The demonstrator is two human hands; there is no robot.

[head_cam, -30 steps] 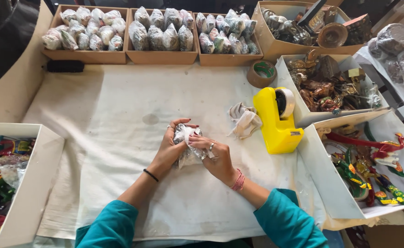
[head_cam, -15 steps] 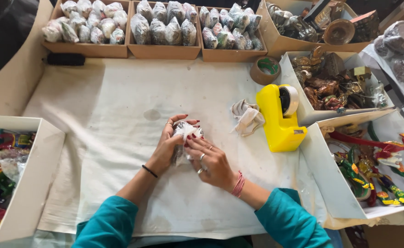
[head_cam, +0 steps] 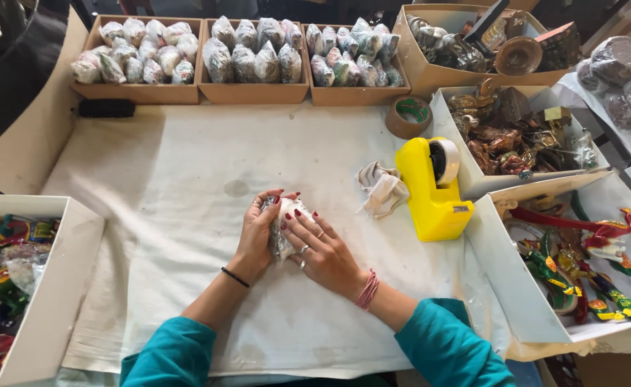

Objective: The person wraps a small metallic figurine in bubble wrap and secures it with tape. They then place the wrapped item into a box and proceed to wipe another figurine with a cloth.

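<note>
A small bundle wrapped in clear plastic and white paper [head_cam: 281, 228] rests on the white cloth [head_cam: 186, 186] in the middle of the table. My left hand [head_cam: 256, 236] cups its left side. My right hand [head_cam: 320, 247] lies over its right side, fingers pressed on the wrap. Both hands grip the bundle between them. Its contents are hidden by the wrapping.
A yellow tape dispenser [head_cam: 433, 188] and crumpled paper [head_cam: 381, 188] sit right of my hands, a brown tape roll [head_cam: 409, 116] behind. Three cardboard trays of wrapped bundles [head_cam: 252, 61] line the far edge. Boxes of painted figurines stand at right [head_cam: 580, 251] and left [head_cam: 14, 279].
My hands have drawn the bundle slightly nearer and closed tighter around it, the right hand sliding over its top. The view shifted a little.
</note>
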